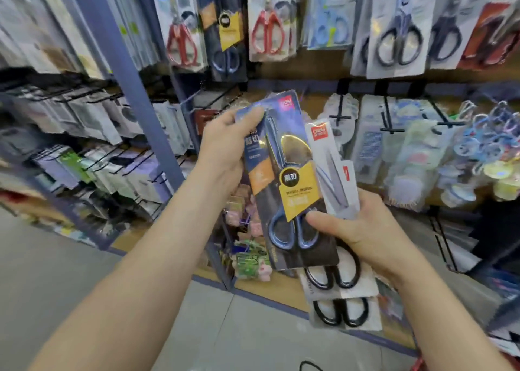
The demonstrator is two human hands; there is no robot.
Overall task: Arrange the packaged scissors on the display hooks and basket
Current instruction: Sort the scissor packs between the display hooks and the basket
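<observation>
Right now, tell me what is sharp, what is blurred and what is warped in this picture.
Head view: the blue-handled scissors pack held by the left hand and right hand is sharpest, with glare on its blister; the hanging packs at far left smear with blur; the blue upright leans from the wide lens.

a blue post [129, 89] stands on the grey floor [56, 272]; pink trinkets [254, 225] hang low, pale packets [92, 117] left.

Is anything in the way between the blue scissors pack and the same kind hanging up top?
Nothing visible blocks it. The blue scissors pack, gripped by the left hand and right hand, has open air up to the matching pack hanging above. White packs lie behind it.
</observation>
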